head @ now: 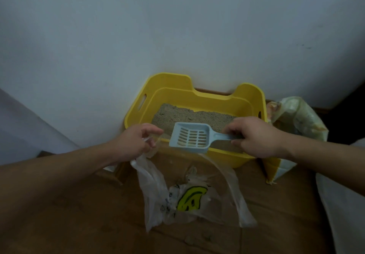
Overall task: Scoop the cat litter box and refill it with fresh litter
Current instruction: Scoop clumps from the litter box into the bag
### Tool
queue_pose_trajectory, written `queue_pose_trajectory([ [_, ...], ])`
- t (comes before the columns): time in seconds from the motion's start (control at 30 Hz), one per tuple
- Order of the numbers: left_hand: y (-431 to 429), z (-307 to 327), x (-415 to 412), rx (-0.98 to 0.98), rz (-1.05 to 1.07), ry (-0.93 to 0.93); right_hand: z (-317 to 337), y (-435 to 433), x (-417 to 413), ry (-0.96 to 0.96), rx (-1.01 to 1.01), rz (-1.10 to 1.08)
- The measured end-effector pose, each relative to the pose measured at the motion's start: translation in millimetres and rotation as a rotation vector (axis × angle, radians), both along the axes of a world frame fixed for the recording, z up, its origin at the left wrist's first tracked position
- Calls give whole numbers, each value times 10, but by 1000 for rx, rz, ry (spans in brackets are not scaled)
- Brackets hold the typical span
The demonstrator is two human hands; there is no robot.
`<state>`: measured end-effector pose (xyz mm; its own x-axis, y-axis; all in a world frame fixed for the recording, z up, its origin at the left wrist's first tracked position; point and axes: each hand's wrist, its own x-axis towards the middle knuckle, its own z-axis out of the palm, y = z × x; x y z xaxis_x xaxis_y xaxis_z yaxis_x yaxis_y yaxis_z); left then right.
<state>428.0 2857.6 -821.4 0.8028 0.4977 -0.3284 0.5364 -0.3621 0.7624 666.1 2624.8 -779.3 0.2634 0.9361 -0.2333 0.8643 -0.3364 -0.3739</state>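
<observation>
Two bare hands meet us in the head view, reaching out over a wooden floor (79, 214). Our left hand (136, 143) has its fingers curled around the upper edge of a thin see-through plastic bag (154, 184), pinching it and lifting that side. The rest of the bag sags to the floor just in front of the litter box (197, 95), and we see a yellow print on its lower part. Our right hand (254, 137) is clamped on the handle of a pale blue slotted scoop (189, 137). The scoop's pan points left and sits level above the near rim of the box, between the two hands. Tan shows through the slots, but we cannot tell whether that is litter in the pan or below it. The yellow box stands against a pale wall (177, 26) and holds grey-tan litter (193, 117). Just beside it on the right leans a crumpled, opened litter sack (296, 119).
</observation>
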Motion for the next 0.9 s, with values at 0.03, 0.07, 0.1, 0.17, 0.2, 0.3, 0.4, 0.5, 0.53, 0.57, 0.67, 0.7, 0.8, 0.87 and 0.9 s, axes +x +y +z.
queue_pose_trajectory([
  [0.03,-3,3,5,2,-2,4,1,12,20,-32,4,-38],
  [0.07,-10,12,11,4,-1,4,3,26,43,-68,1,-70],
  [0.1,-15,16,18,7,-2,-1,0,49,66,-106,-9,-89],
  [0.17,-26,17,35,15,-8,-5,-14,96,126,-179,-47,-106],
  [0.2,-33,20,45,17,-15,-2,-16,119,161,-215,-80,-115],
  [0.3,-55,26,85,15,-38,-2,-20,172,276,-318,-199,-128],
  [0.4,-47,32,121,5,-26,-8,-41,231,360,-387,-305,-157],
  [0.5,-22,20,142,9,-34,-7,-119,305,430,-434,-374,-182],
  [0.53,-16,17,148,9,-38,-8,-159,329,458,-440,-383,-190],
  [0.57,-10,15,155,3,-41,-13,-199,356,482,-443,-390,-199],
  [0.67,1,10,167,-21,-35,-26,-297,451,529,-432,-422,-201],
  [0.7,1,8,171,-27,-33,-28,-324,480,534,-426,-431,-199],
  [0.8,7,1,180,-54,-29,-37,-433,547,571,-425,-444,-190],
  [0.87,23,-14,187,-60,-27,-39,-511,577,603,-407,-453,-204],
  [0.9,35,-25,188,-59,-31,-38,-546,592,620,-397,-453,-208],
])
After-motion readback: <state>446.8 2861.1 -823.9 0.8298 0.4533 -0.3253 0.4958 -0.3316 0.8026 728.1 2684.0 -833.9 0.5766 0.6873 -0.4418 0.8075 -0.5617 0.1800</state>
